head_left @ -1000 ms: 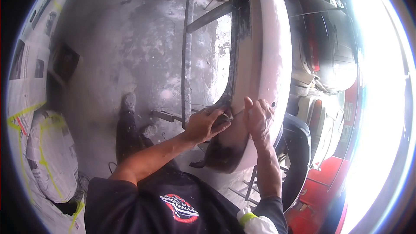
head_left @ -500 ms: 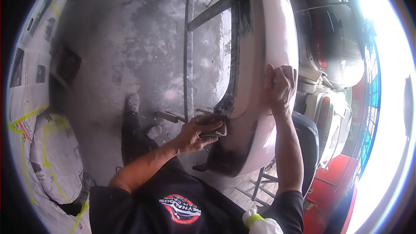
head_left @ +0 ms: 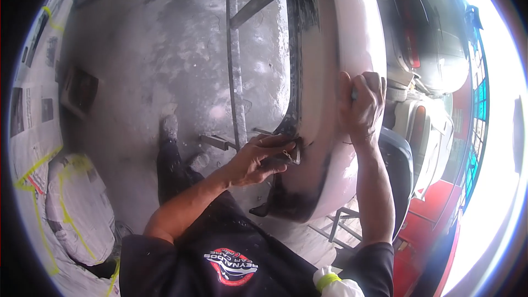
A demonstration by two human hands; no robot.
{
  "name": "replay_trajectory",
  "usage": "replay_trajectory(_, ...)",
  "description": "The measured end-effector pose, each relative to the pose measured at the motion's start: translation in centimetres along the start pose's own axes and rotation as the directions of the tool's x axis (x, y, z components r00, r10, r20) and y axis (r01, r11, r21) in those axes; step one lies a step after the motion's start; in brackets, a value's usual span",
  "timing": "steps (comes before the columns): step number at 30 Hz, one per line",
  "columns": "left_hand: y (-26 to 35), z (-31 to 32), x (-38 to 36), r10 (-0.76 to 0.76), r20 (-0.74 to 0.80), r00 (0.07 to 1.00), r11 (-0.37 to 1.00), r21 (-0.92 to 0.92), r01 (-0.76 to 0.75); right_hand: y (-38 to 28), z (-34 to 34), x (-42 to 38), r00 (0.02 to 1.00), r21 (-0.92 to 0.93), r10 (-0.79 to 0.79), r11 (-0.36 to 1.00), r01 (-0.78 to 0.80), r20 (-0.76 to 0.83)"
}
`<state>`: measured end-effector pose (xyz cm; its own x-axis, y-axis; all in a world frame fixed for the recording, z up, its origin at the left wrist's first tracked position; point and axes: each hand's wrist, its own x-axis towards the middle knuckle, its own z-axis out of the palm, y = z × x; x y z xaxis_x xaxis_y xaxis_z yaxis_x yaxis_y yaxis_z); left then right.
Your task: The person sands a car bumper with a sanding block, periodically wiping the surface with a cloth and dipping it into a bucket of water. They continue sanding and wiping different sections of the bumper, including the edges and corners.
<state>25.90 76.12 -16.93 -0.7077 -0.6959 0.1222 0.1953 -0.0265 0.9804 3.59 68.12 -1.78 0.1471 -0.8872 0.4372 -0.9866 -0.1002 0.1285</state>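
Observation:
A long bumper point(head_left: 319, 99), pinkish-white with dark patches, runs lengthwise before me on a metal stand. My left hand point(head_left: 256, 160) is closed around a small dark block point(head_left: 297, 152) at the bumper's inner edge, close to its near end. Farther right, my right hand point(head_left: 363, 107) rests on the bumper's pale outer face with curled fingers. A bit of something greenish shows between the thumb and fingers of that hand; most of it is hidden.
Metal bars point(head_left: 234, 71) of the stand stand left of the bumper. Masking paper with yellow tape point(head_left: 80, 203) covers things at the left. Other car parts point(head_left: 423, 132) and a dark curved panel point(head_left: 400, 159) are at the right. A wrapped white bundle point(head_left: 336, 283) is at the bottom.
My left hand has moved slightly up and right with the block, which is now more tilted. My right hand remains on the bumper's outer face. The view has shifted a little.

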Motion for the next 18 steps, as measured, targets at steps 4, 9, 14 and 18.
replay_trajectory(4, -0.5, -0.3, -3.0, -0.017, -0.027, 0.999, 0.979, 0.201, 0.022, 0.1, 0.0, 0.1, 1.0, 0.001, -0.023, 1.0, 0.023, -0.001)
replay_trajectory(9, 0.3, 1.8, -0.2, -0.016, -0.134, 0.991, 0.997, 0.071, 0.026, -0.1, -0.2, 0.1, 1.0, 0.0, -0.006, 1.0, 0.006, 0.007)
replay_trajectory(14, -0.6, 1.0, -2.6, -0.043, -0.066, 0.997, 0.984, 0.168, 0.054, 0.2, 0.4, 0.0, 0.999, -0.043, -0.022, 0.999, 0.02, -0.03)
replay_trajectory(18, 0.3, 1.8, -0.3, 0.109, -0.14, 0.984, 0.97, 0.233, -0.074, -0.1, 0.1, 0.0, 0.999, -0.048, -0.035, 0.998, 0.035, 0.004)
